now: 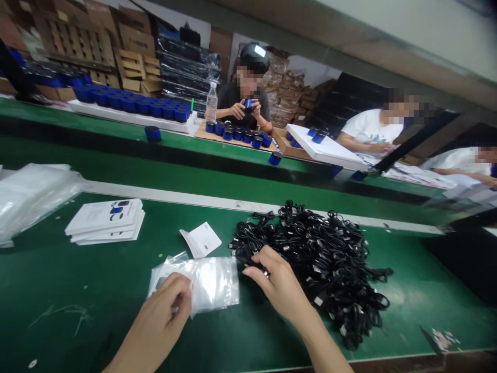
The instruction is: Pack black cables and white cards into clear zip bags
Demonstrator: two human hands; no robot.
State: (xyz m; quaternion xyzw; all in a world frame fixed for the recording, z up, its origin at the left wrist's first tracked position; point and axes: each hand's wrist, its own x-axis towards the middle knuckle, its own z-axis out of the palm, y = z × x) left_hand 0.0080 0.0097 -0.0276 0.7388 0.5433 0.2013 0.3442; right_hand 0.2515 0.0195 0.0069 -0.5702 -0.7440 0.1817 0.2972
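Nearest the camera, the person's left hand (163, 303) and right hand (277, 282) reach forward over the bench. The left hand is narrowly closed, its thumb and fingers pinching the edge of a clear zip bag (213, 285) lying flat on the green belt (66, 280). The right fingertips (254, 261) close narrowly at the edge of a heap of black cables (322, 269), seemingly on one strand; the exact grip is partly hidden. The bag lies just beside the heap, so both sit within easy reach of the two hands. Farther left, a stack of white printed cards (104, 221), a single white leaflet (201, 240) and a bundle of clear bags (33, 199) are kept to hand. Across a white rail (233, 201), a seated co-worker (240, 101) holds a blue cylinder (249, 106) above rows of similar cylinders (236, 135). Two more co-workers in white shirts (368, 129) sit to the right, before stacked cardboard (132, 36).
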